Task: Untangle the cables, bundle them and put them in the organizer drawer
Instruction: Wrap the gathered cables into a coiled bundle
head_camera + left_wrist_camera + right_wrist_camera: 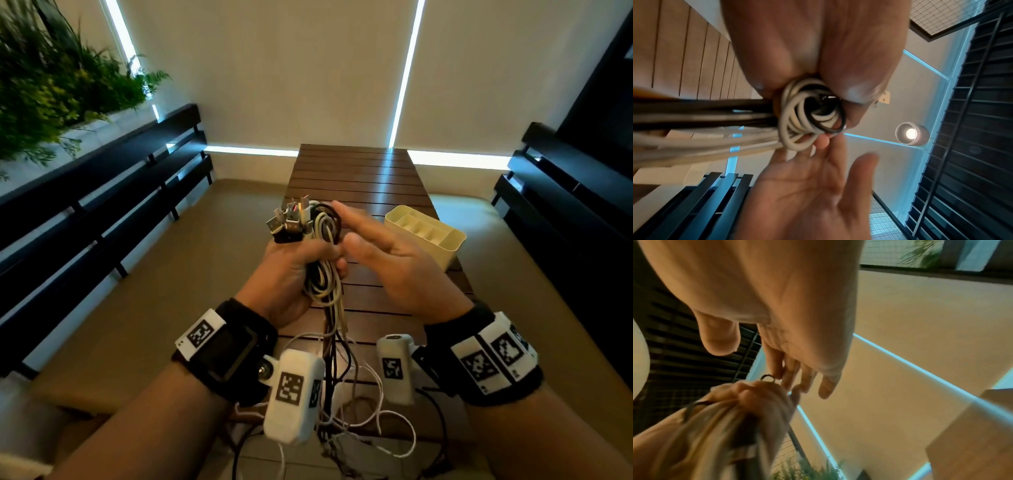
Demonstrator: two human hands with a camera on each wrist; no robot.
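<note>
Cables (320, 246), white and black, sat at the frame centre, gripped in the left hand (291, 274) with plugs up and ends hanging. Right hand (394, 260) stood beside them, fingers straight and spread wide, holding nothing. Organizer (424, 236) stood right of centre on the table (356, 171).

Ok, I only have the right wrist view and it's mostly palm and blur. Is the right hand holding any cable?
Observer: No. In the head view the right hand is open beside the cable bundle, fingers straight.
Operator: Who has the bundle then?
Observer: The left hand grips it in a fist, with the USB plugs sticking up above the grip.
Operator: Is it all coiled?
Observer: No. Loose ends hang below the fist to the slatted table.
Operator: And the organizer?
Observer: The cream organizer drawer sits on the table beyond the right hand; no cable shows in it.
</note>
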